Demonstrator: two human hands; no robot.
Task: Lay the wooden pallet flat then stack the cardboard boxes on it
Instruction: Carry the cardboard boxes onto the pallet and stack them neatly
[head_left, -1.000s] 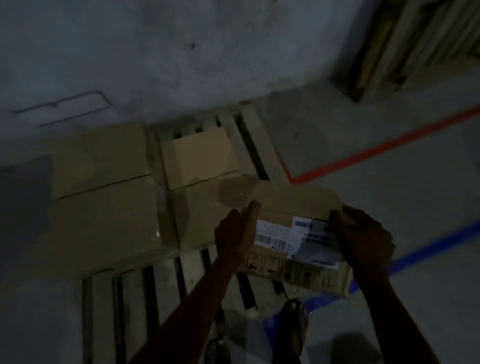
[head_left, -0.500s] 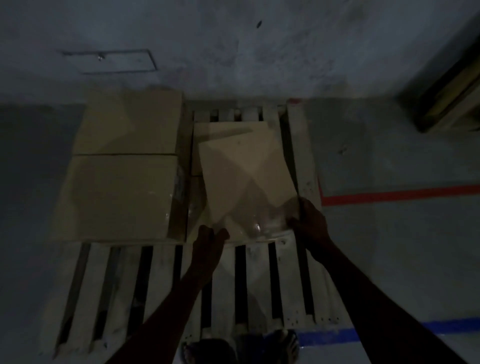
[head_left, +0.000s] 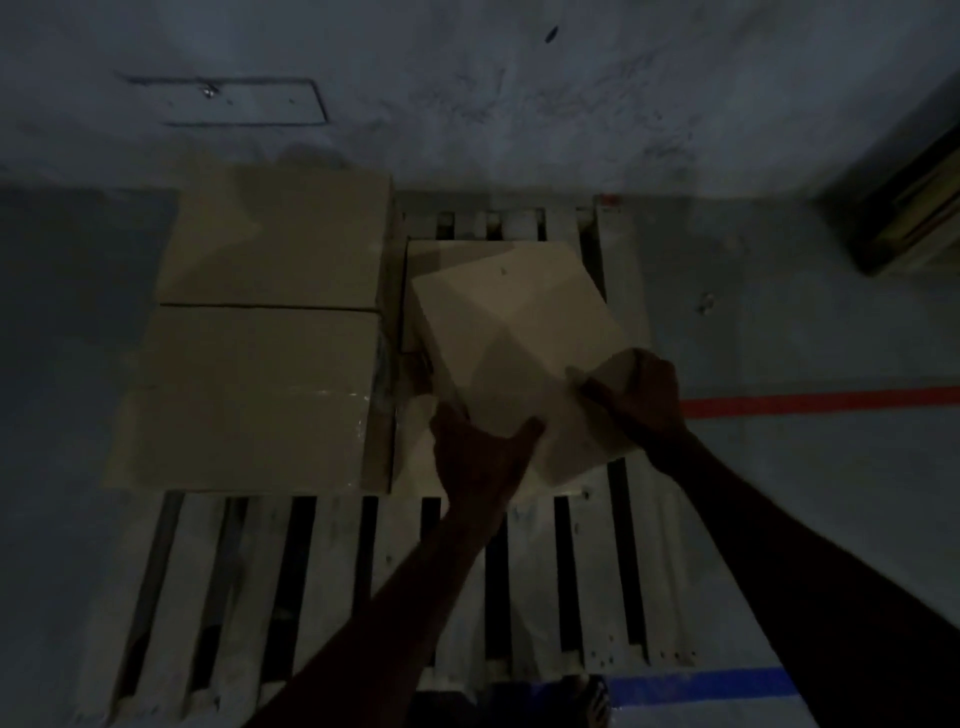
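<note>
A pale wooden pallet (head_left: 332, 587) lies flat on the floor against the wall. Two large cardboard boxes (head_left: 260, 395) sit side by side on its left half. On the right half I hold a smaller cardboard box (head_left: 514, 343), turned askew, over another box (head_left: 441, 252) that shows at its far edge. My left hand (head_left: 478, 457) grips the held box's near corner, thumb on top. My right hand (head_left: 641, 395) grips its right near edge, fingers curled over it.
A grey wall (head_left: 467, 93) runs just behind the pallet. Red floor tape (head_left: 821, 402) and blue floor tape (head_left: 701, 686) lie to the right. Stacked timber (head_left: 914, 218) stands at the far right. My sandalled foot (head_left: 587, 699) is at the pallet's near edge.
The box came up from in front of the pallet and over the right-hand boxes. It has since shifted slightly right and rotated; both hands kept their grip.
</note>
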